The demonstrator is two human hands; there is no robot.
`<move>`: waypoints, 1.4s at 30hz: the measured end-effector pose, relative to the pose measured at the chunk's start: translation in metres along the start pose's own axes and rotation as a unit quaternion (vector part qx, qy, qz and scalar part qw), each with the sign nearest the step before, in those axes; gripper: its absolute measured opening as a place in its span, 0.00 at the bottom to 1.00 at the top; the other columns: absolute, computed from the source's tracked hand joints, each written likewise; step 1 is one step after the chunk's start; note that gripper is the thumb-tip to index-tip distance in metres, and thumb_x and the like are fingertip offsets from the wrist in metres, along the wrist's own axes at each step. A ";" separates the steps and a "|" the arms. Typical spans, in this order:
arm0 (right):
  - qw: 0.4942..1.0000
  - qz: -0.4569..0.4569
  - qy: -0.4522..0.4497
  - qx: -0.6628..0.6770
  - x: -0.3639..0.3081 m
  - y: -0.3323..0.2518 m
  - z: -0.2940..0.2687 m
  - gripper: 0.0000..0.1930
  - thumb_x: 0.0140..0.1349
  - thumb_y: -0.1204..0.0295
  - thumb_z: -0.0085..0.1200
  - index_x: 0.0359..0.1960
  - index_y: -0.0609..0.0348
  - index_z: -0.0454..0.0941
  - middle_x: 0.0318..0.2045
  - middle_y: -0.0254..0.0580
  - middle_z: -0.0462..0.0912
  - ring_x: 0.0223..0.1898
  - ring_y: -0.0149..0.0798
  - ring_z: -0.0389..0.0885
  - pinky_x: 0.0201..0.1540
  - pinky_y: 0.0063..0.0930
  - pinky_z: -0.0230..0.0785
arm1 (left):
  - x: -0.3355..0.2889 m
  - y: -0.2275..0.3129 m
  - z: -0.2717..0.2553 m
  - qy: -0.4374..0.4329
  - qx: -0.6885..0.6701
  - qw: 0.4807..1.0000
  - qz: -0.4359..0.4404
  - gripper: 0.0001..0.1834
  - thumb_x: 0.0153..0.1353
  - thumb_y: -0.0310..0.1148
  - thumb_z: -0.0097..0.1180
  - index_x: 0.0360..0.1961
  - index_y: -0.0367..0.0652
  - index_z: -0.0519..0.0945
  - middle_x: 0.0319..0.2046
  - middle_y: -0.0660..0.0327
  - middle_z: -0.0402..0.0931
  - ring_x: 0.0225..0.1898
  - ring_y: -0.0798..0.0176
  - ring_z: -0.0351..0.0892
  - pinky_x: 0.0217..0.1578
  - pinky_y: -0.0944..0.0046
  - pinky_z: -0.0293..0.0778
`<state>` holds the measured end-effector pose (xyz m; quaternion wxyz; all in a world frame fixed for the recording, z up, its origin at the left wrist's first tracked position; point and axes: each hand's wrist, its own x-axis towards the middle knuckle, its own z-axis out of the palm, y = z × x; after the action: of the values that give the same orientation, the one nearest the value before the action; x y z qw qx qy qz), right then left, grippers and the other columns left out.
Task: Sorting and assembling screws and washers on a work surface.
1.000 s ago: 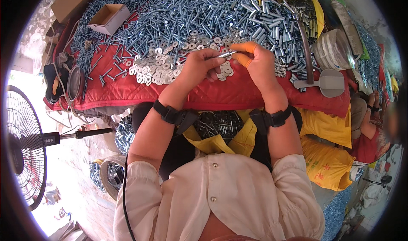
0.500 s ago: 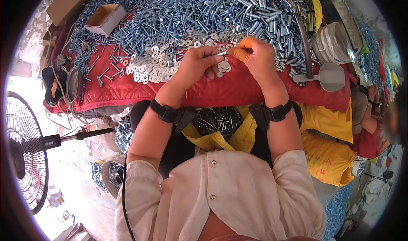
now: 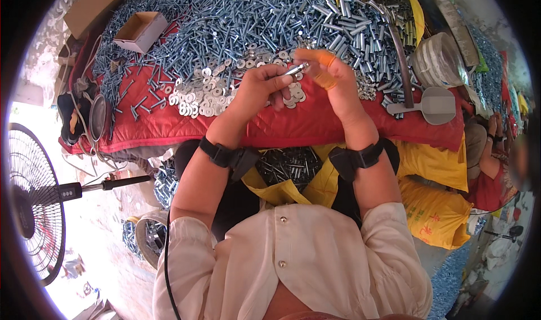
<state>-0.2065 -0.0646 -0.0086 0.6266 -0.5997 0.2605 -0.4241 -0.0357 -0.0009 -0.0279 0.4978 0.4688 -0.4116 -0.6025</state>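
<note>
My left hand point(image 3: 265, 87) and my right hand point(image 3: 333, 80) meet over a red quilted cloth point(image 3: 169, 125), both pinching one silvery bolt point(image 3: 295, 69) between their fingertips. Orange finger covers sit on my right hand's fingers. Just beyond and under the hands lies a heap of flat metal washers point(image 3: 205, 94). Behind them spreads a large pile of silvery bolts point(image 3: 248, 21). Black bands wrap both wrists.
A small open cardboard box point(image 3: 141, 31) sits on the bolts at the far left. A grey scoop point(image 3: 431, 106) lies right, by a round white tub point(image 3: 439, 63). A yellow bag of assembled bolts point(image 3: 290, 170) rests in my lap. A standing fan point(image 3: 31, 201) is left; another person point(image 3: 490, 156) sits right.
Both hands stay together on the bolt, shifting slightly as the fingers work it. The rest of the scene is unchanged.
</note>
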 end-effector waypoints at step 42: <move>0.872 -0.056 -0.001 -0.486 -0.003 -0.009 -0.007 0.12 0.50 0.64 0.61 0.28 0.59 0.76 0.23 0.41 0.79 0.22 0.37 0.78 0.25 0.28 0.68 | -0.004 -0.008 0.009 0.126 0.380 0.885 0.239 0.11 0.54 0.23 0.53 0.40 0.39 0.78 0.21 0.61 0.76 0.17 0.72 0.74 0.19 0.73 0.71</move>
<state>-0.2156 -0.0654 -0.0011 0.2315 -0.8423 0.3997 -0.2777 -0.0462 0.0046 -0.0335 0.4578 0.5819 -0.6423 -0.1984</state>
